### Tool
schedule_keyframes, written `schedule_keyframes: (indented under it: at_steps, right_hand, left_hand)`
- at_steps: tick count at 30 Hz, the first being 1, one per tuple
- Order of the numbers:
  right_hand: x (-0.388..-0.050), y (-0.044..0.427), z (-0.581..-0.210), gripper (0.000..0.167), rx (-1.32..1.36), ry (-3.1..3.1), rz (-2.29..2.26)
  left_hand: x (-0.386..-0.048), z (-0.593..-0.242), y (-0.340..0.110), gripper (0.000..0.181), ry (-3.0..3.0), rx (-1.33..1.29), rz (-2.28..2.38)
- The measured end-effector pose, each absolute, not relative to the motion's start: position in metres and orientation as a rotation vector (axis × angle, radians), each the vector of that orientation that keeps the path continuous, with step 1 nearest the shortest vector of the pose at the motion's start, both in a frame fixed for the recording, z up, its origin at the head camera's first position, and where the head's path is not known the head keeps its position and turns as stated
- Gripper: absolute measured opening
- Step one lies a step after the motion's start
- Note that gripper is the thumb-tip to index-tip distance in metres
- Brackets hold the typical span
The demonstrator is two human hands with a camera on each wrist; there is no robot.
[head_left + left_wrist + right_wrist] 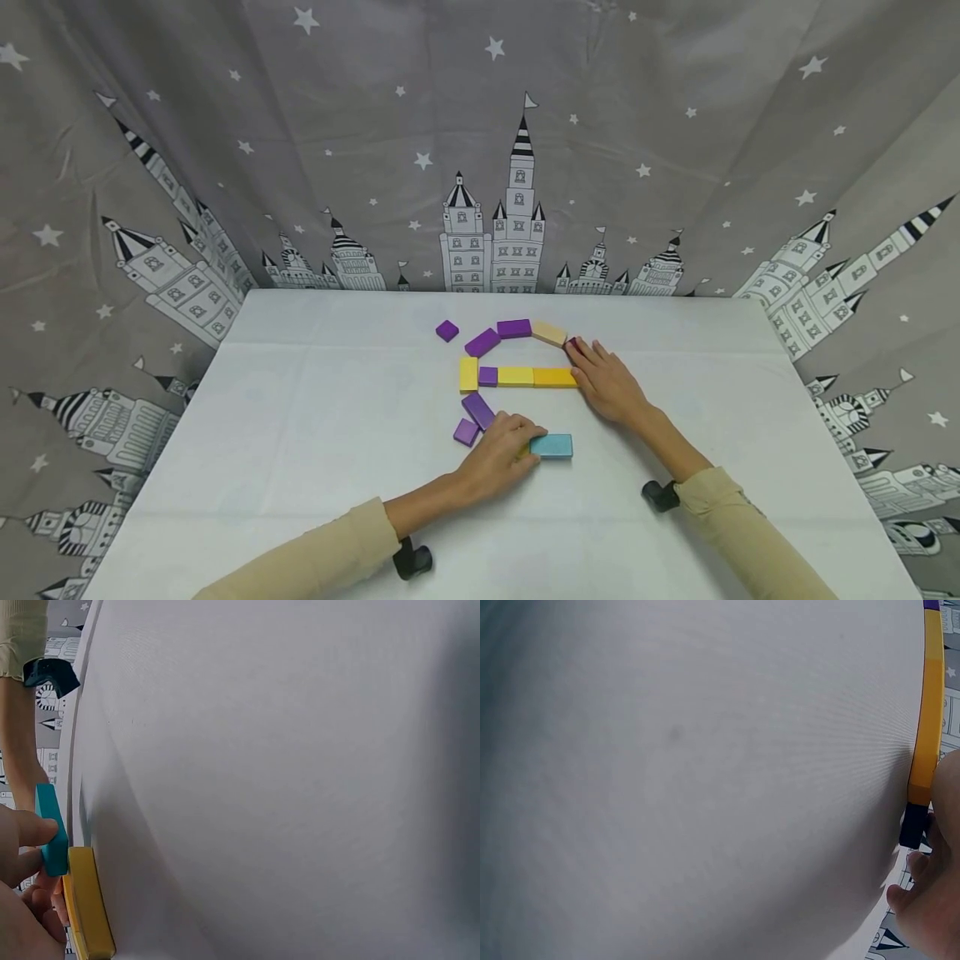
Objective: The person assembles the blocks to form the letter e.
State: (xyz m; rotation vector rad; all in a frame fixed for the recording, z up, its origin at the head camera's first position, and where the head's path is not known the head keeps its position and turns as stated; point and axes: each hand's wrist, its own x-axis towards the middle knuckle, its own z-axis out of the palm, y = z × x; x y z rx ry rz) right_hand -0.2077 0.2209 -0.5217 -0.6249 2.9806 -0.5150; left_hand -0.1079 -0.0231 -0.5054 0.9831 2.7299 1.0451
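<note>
My left hand (498, 457) pinches a light-blue block (553, 447) between thumb and fingers. In the left wrist view the same blue block (52, 831) meets the end of a yellow block (91, 904), which the hand mostly covers in the head view. My right hand (609, 387) rests at the right end of the block outline, its fingers fairly straight. Its fingertips touch a dark purple block (572, 342), mostly hidden under them. Beneath that palm ends an orange block (555, 378), and a dark block (913, 825) adjoins it in the right wrist view.
Purple blocks (513, 329) and a cream block (549, 334) form an arc. Below it, a yellow block (515, 377) and a small purple block (488, 377) join an upright yellow one (468, 375). A loose purple block (447, 331) lies left on the white table (315, 400).
</note>
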Motion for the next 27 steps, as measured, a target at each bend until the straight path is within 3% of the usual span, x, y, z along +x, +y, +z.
schedule_keyframes:
  at_steps: [27]
  right_hand:
    - [-0.2083, 0.2223, -0.5212, 0.053, -0.640, 2.987, -0.514]
  left_hand:
    - [-0.1092, -0.5132, -0.0188, 0.032, 2.784, 0.967, 0.959]
